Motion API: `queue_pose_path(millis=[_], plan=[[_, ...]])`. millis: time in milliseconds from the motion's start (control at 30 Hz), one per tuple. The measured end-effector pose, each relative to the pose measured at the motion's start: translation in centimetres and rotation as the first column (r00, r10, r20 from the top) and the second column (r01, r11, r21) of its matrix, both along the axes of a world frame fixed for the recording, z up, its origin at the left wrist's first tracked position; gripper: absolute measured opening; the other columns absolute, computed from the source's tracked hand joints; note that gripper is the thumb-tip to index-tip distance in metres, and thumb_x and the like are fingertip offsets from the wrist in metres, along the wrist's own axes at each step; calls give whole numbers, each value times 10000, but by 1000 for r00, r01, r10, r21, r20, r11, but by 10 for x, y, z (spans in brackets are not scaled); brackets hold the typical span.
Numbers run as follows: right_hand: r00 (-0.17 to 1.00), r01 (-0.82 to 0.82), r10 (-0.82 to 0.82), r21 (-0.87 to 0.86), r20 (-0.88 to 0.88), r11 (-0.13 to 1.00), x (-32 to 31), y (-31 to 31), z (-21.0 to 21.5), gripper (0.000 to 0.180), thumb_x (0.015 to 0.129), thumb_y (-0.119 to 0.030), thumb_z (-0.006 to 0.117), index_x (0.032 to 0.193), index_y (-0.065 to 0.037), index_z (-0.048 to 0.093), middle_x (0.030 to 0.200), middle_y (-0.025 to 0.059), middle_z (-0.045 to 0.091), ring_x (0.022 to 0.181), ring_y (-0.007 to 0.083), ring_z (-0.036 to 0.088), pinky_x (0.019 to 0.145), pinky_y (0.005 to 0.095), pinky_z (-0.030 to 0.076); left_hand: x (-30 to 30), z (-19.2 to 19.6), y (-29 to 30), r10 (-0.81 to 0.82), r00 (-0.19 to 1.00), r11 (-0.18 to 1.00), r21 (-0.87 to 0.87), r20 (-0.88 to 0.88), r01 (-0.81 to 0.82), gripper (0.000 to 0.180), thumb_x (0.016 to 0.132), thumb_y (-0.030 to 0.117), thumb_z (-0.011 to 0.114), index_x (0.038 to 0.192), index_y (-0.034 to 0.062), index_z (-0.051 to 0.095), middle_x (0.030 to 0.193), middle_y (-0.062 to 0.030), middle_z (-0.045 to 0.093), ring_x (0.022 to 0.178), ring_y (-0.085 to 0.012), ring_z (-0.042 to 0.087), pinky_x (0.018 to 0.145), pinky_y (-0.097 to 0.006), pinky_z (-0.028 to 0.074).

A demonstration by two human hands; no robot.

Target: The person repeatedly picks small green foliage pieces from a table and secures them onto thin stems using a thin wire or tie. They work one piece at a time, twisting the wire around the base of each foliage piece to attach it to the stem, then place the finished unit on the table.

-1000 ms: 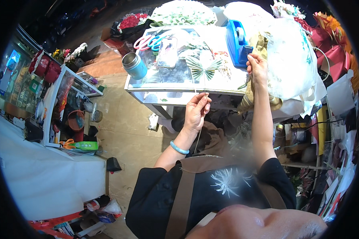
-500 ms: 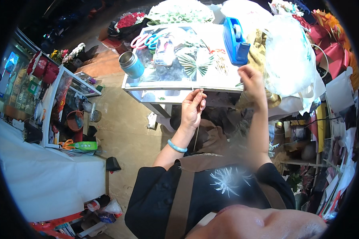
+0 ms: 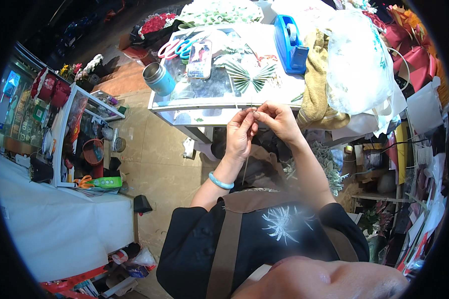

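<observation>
My left hand (image 3: 240, 135) is closed in a pinch around a thin stem or wire (image 3: 246, 169), which runs down from the fingers. A pale blue-green bangle (image 3: 220, 181) circles that wrist. Fingertips of my right hand (image 3: 280, 122) meet the left ones at the stem's upper end, pinched together; whatever sits between them is too small to make out. Both hands are at the near edge of the white-framed glass table (image 3: 214, 105). Just beyond them lies a pleated green-and-white folded piece (image 3: 252, 77), shaped like a butterfly.
On the table are a blue tape dispenser (image 3: 290, 47), a phone (image 3: 200, 60), pink-handled scissors (image 3: 168, 49), blue-handled scissors (image 3: 185, 48) and an open blue flask (image 3: 159, 79). A brown cloth (image 3: 314, 74) and a plastic bag (image 3: 356, 70) crowd the right side. A white-framed cabinet (image 3: 65, 134) stands left.
My right hand has swung left from beside the tape dispenser and joined the left hand at the stem. The left hand stays pinched in nearly the same place. The view has shifted slightly.
</observation>
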State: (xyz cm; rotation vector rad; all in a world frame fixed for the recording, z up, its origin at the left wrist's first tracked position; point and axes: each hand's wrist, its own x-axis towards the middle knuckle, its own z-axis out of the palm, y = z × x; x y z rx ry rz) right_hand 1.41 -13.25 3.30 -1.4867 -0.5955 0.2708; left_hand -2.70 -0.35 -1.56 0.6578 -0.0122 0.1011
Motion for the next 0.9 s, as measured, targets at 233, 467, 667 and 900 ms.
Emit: queue_pose_path(millis=[233, 467, 667, 900], plan=[[1000, -19, 21, 85, -23, 996, 0, -3, -3, 129, 860, -69, 574, 822, 54, 570, 686, 61, 609, 608, 99, 593, 558, 223, 483, -6, 4, -7, 40, 994, 985, 161, 99, -55, 197, 880, 77, 548, 1062, 12, 588, 818, -20, 581, 649, -68, 506, 540, -167, 397], [963, 217, -186, -151, 194, 964, -9, -4, 3, 123, 827, -70, 615, 849, 46, 580, 662, 44, 609, 592, 53, 557, 533, 198, 441, -8, 7, -12, 165, 980, 940, 282, 109, -189, 184, 874, 112, 570, 1012, -4, 606, 742, -11, 576, 610, -59, 503, 510, -160, 371], [983, 177, -172, -70, 69, 982, -14, -8, 5, 240, 832, -53, 612, 1034, 57, 540, 690, 32, 611, 641, 55, 567, 578, 199, 457, -11, 13, -11, 158, 983, 936, 303, 90, -178, 166, 868, 149, 593, 946, 5, 624, 683, -7, 571, 559, -58, 497, 475, -162, 352], [986, -14, 55, 249, -155, 968, -13, -13, 4, 152, 842, -39, 598, 945, 72, 595, 811, 79, 627, 699, 116, 594, 632, 248, 502, -18, 21, -14, 82, 994, 963, 252, 76, -99, 141, 863, 134, 597, 919, 8, 629, 656, -13, 561, 543, -75, 494, 456, -174, 340]])
